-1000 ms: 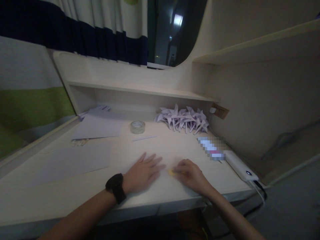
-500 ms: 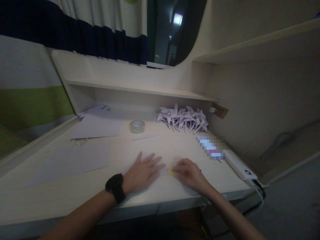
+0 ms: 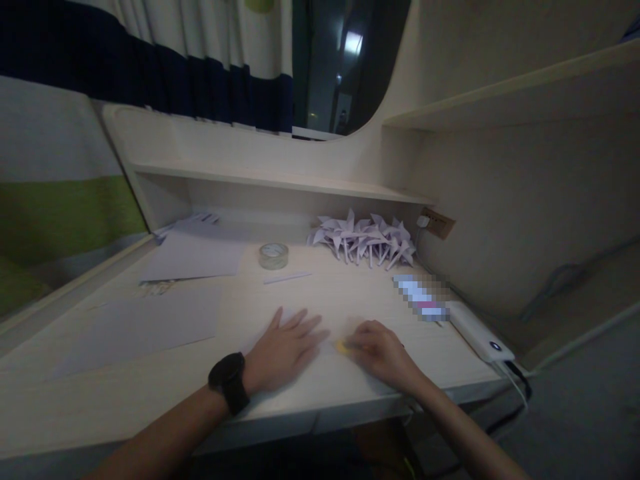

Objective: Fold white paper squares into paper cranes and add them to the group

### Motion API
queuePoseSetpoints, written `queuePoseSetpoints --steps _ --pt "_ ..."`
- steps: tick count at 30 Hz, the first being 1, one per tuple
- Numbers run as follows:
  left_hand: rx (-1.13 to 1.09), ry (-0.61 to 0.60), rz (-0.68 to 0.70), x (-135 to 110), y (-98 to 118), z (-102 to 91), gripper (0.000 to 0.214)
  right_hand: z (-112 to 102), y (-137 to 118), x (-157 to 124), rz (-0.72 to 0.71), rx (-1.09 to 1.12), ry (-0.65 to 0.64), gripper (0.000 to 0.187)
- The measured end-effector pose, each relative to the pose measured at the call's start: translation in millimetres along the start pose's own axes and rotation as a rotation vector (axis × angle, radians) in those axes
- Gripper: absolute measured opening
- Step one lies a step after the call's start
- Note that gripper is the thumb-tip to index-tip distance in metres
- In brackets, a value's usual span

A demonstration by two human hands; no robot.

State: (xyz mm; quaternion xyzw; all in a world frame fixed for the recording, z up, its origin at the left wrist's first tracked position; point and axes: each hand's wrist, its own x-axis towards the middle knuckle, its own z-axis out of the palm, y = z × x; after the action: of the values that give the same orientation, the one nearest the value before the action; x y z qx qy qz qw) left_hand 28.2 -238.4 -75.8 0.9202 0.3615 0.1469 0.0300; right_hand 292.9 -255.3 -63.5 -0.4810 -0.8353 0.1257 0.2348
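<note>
Bracing your left hand (image 3: 285, 352) flat on the desk (image 3: 160, 403), fingers spread — likely for steadiness — you pinch a yellow piece (image 3: 342, 347) in your right hand (image 3: 381, 352), just right of the left. Its shape is blurred. Tape (image 3: 273, 257) and pinwheels (image 3: 363, 237) sit back, presumably freeing working room.

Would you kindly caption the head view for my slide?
Left hand spread, right hand pinching a yellow object, paper pinwheels behind.

Curtain (image 3: 215, 80): white and navy, upper left.
Dark pane (image 3: 320, 73): beside curtain, bright light patch showing.
Low shelf (image 3: 280, 181): pale, spans back of tabletop (image 3: 345, 293).
Wall socket (image 3: 440, 224): white plug in.
Phone (image 3: 420, 297): screen lit, pixelated.
White device (image 3: 475, 331): just beside phone, cables at near end.
</note>
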Motion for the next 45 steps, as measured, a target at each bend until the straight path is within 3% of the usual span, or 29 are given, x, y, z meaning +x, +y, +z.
queuePoseSetpoints --steps 14,30,35,45 --pt "0.018 -0.003 0.010 -2.2 -1.2 -0.3 0.044 5.6 3.0 -3.4 -0.096 -0.032 0.061 0.019" --pt "0.079 -0.006 -0.093 -2.8 -10.1 1.3 0.045 7.0 0.1 -2.2 -0.116 -0.024 0.053 0.018" --pt "0.064 -0.055 -0.101 -3.2 -7.8 -2.7 0.046 3.4 1.8 0.0 -0.215 0.011 0.018 0.022" --pt "0.054 -0.074 -0.092 -4.8 -6.9 -6.7 0.046 -5.0 8.3 4.0 -0.273 0.094 -0.032 0.020"
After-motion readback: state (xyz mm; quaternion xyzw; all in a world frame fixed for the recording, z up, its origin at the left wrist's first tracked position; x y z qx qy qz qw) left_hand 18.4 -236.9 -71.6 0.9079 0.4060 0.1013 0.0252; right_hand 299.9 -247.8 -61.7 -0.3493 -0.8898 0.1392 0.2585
